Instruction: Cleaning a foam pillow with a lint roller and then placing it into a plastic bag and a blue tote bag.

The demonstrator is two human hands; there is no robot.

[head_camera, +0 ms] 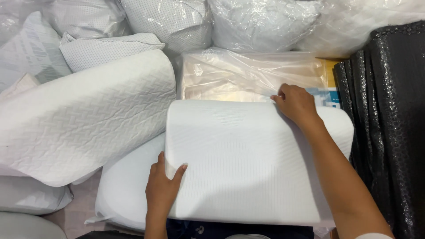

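From my seat far away I look down on a white foam pillow (248,159) with fine ribbed lines on its cover. It lies flat in front of me, on top of another white pillow (124,190) that shows at its left and lower side. The far edge of the foam pillow touches the mouth of a clear plastic bag (248,75), which lies open and crumpled behind it, over a box with a yellow and blue printed face (330,90).

I judge the work to be at an early stage: the pillow is not yet inside the bag, no part of it is covered by the plastic, and only the bag's edge is being handled. Nearly all of the sliding-in is left.

My left hand (161,190) rests at the near left edge of the foam pillow. Its fingers (160,160) are spread and quite straight, thumb apart from the rest, pressing flat on the cover and not closed around anything.

My right hand (296,104) reaches to the far right corner of the pillow. Its fingers are curled, and the fingertips (278,96) pinch at the thin edge of the plastic bag just where it meets the pillow; I believe they hold the film.

To the left lies a big quilted white pillow (84,119), more bagged pillows (168,22) behind, and black bubble-wrapped rolls (389,124) on the right.
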